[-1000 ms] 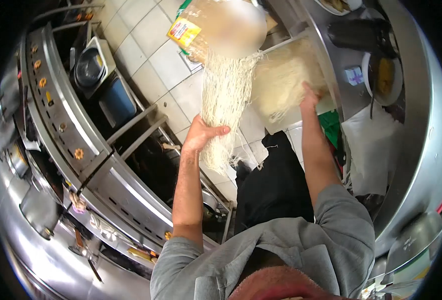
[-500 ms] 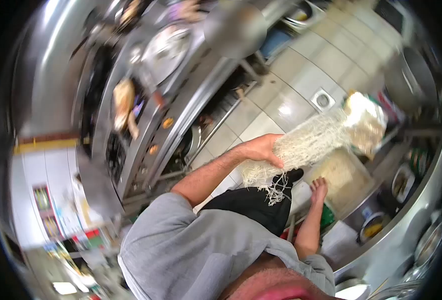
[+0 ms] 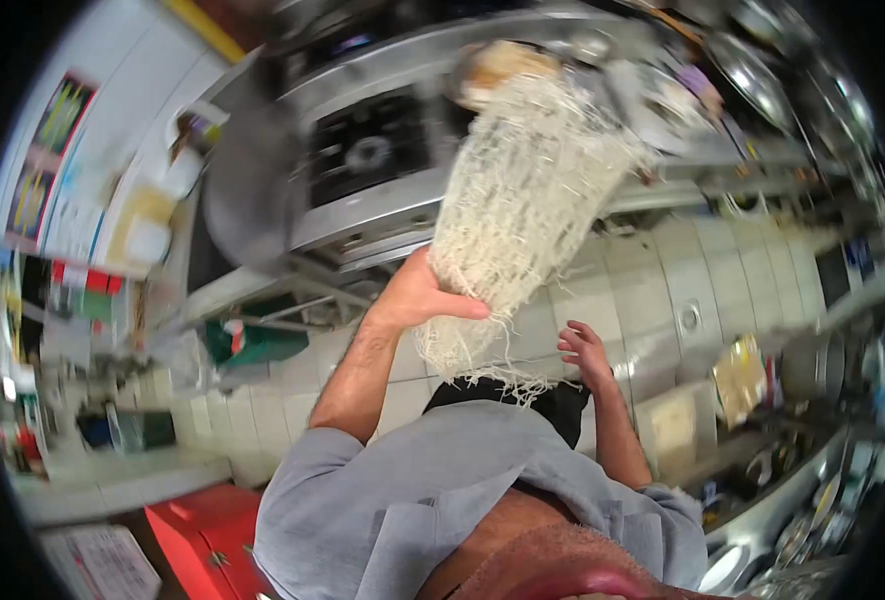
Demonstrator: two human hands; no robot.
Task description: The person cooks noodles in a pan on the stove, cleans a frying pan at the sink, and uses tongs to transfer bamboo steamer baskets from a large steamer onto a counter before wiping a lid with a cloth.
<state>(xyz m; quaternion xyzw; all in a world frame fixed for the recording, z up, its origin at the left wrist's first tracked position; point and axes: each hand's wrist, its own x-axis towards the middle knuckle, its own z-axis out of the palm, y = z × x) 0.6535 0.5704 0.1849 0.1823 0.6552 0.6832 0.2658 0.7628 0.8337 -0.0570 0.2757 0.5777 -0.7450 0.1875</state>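
My left hand (image 3: pixel 415 296) is closed on the near end of a long, flat bundle of dried rice noodles (image 3: pixel 528 190), thumb on top and fingers underneath. The pale, tangled sheet stretches up and away from me toward the stove, and loose strands hang from its near edge in front of my shirt. To the right of the bundle, my right hand (image 3: pixel 585 352) is in the air with nothing in it, its fingers slightly curled and apart.
A steel stove (image 3: pixel 368 150) with black burners runs across the far side. A pan with browned food (image 3: pixel 508 65) sits on it, partly behind the noodles. Low on the right stands a pale bin (image 3: pixel 675 425). A red cabinet (image 3: pixel 208 535) is at the lower left.
My body has turned left, away from the bin and shelves and toward the stove. The noodles stay in my left hand, now pointing up and forward. My right hand has come up from near the bin.
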